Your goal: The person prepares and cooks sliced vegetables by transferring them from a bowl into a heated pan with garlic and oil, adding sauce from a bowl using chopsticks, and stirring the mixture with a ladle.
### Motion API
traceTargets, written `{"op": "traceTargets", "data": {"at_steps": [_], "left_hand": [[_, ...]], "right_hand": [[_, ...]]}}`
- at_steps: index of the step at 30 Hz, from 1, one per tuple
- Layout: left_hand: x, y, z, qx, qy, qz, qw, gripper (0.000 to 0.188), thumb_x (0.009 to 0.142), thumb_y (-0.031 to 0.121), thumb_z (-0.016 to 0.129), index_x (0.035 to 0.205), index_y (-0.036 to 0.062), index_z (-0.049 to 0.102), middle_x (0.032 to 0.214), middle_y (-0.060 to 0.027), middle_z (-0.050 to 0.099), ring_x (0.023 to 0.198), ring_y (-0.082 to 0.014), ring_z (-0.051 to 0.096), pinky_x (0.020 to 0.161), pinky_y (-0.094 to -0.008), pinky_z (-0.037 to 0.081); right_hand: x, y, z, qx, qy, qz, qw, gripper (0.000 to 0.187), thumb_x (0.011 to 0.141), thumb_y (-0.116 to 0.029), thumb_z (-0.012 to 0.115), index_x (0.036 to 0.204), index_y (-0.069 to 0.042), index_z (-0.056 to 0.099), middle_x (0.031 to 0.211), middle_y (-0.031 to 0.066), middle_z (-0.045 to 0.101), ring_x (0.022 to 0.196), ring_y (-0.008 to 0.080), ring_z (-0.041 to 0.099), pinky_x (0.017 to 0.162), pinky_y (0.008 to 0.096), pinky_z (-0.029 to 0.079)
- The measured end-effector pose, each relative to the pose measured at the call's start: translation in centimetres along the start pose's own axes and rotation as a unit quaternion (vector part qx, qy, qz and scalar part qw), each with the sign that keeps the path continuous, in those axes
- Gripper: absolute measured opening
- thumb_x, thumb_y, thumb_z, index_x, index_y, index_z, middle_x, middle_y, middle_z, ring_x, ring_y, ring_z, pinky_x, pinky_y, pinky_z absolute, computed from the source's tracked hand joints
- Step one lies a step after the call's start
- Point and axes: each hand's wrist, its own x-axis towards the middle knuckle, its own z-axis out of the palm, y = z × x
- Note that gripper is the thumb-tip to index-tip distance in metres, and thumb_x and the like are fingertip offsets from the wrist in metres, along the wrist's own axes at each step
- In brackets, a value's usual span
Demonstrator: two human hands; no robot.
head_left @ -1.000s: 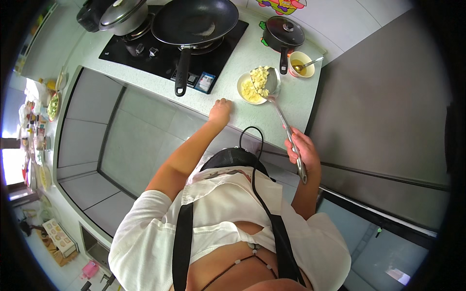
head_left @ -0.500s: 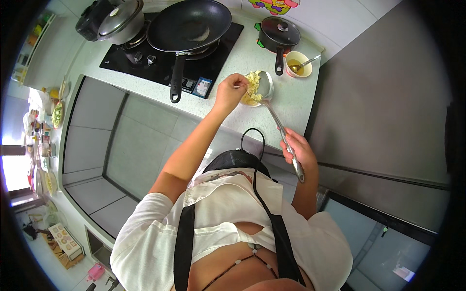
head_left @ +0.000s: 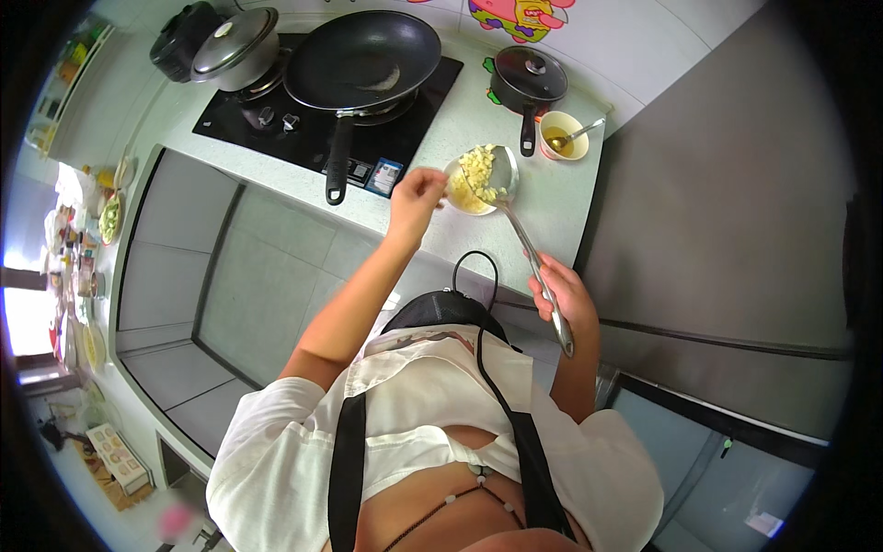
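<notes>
In my right hand [head_left: 565,293] is a long-handled metal spatula [head_left: 532,253], its fingers wrapped round the lower handle. The spatula's broad, shiny head lies over a small white bowl [head_left: 452,172] on the counter. Pale yellow chopped pieces [head_left: 476,167] are heaped on the head, and more yellow food shows in the bowl below. Just left of the bowl's rim is my left hand [head_left: 418,198]. Its fingers are bent together in a pinch, and whatever may be between them is too small to make out.
A black wok [head_left: 363,60] sits on the black gas hob [head_left: 244,120], its handle pointing toward me, beside a lidded silver pot [head_left: 235,51]. Right of the hob stand a lidded black saucepan [head_left: 529,75] and a cup of yellowish liquid [head_left: 578,149] with a spoon. A grey cabinet [head_left: 717,184] borders the counter.
My left hand has drawn back from the food, left and slightly toward me, uncovering the bowl's left side. My right hand still holds the spatula, shifted slightly toward me.
</notes>
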Motion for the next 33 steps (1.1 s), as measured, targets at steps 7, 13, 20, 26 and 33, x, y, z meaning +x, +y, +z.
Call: {"op": "traceTargets", "data": {"at_steps": [7,13,20,26,33], "left_hand": [[-8.6,-1.7,-8.1,-0.038,0.085,-0.14,0.986,0.008,0.083,0.012,0.057,0.089,0.0071,0.058,0.08,-0.0007,0.057,0.07,-0.0103,0.055,0.062,-0.0226,0.043],[-12.9,-1.0,-12.9,-0.103,0.191,-0.151,0.964,0.007,0.082,0.008,0.055,0.089,0.0092,0.058,0.08,0.0001,0.058,0.071,-0.0095,0.055,0.062,-0.0208,0.043],[-12.5,1.8,-15.3,-0.136,0.228,-0.086,0.96,0.009,0.082,0.008,0.054,0.09,0.007,0.058,0.082,-0.0002,0.057,0.071,-0.0087,0.054,0.06,-0.0203,0.042],[-12.5,3.1,-17.7,-0.136,0.218,-0.084,0.963,0.008,0.083,0.008,0.054,0.09,0.0071,0.058,0.081,0.0002,0.057,0.07,-0.0078,0.054,0.06,-0.0197,0.042],[-13.9,4.9,-22.2,-0.135,0.261,-0.082,0.952,0.008,0.083,0.008,0.053,0.09,0.0074,0.058,0.083,0.0002,0.057,0.07,-0.0082,0.054,0.06,-0.0204,0.043]], "right_hand": [[0.3,-0.4,0.4,0.002,-0.004,-0.021,1.0,0.035,0.092,-0.021,0.038,0.124,-0.005,0.041,0.071,0.0013,0.046,0.044,0.0048,0.037,0.039,0.02,0.034],[0.5,-1.3,1.6,0.007,-0.026,-0.032,0.999,0.036,0.093,-0.021,0.038,0.124,-0.003,0.04,0.07,0.001,0.045,0.044,0.0034,0.037,0.038,0.0184,0.034],[0.9,-2.6,3.8,-0.025,-0.039,-0.059,0.997,0.043,0.089,-0.022,0.046,0.127,-0.004,0.037,0.068,-0.0016,0.044,0.042,0.0023,0.035,0.036,0.0176,0.031],[1.0,-3.5,6.9,-0.02,-0.026,-0.077,0.996,0.042,0.09,-0.022,0.044,0.127,-0.005,0.037,0.069,-0.0016,0.043,0.042,0.0023,0.035,0.036,0.0178,0.031],[0.8,-5.1,11.7,-0.037,-0.007,-0.079,0.996,0.04,0.09,-0.019,0.041,0.128,-0.005,0.037,0.069,-0.0013,0.042,0.041,0.0021,0.033,0.035,0.0173,0.028]]}}
